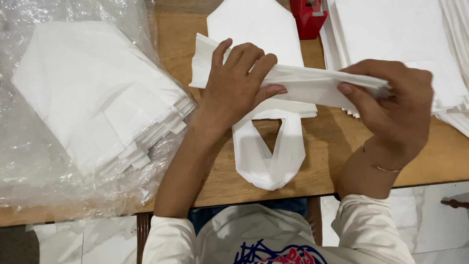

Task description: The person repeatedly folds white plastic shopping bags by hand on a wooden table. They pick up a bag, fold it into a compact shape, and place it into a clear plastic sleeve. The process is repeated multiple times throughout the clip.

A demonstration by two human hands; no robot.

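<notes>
A folded white bag is lifted just above the wooden desk, over another flat bag. The left hand grasps its middle, the right hand pinches its end.

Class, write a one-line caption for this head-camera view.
Both hands, left hand and right hand, grip a folded white bag.

Looks like a small packing workshop, probably a home-run one. The wooden table is loaded with stacks of white bags, one stack lying in open plastic wrap, more sheets top right. A red tape dispenser sits at the back.
</notes>
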